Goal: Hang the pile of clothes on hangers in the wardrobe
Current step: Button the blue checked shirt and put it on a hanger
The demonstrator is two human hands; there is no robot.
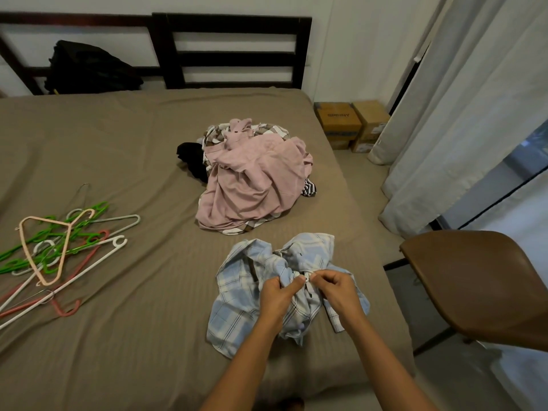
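Note:
A light blue plaid shirt (237, 286) lies crumpled on the brown bed (133, 336) in front of me. My left hand (277, 298) and my right hand (338, 292) both pinch its fabric at the front placket, fingertips close together. Behind it sits the pile of clothes (255, 179), with a pink garment on top, plaid and black pieces underneath. A heap of plastic hangers (56, 250) in green, white, pink and beige lies on the bed at the left. No wardrobe is in view.
A brown chair (480, 280) stands close by at the right of the bed. Cardboard boxes (350, 123) sit on the floor by white curtains (462, 114). A black bag (89, 69) leans against the dark headboard (231, 51).

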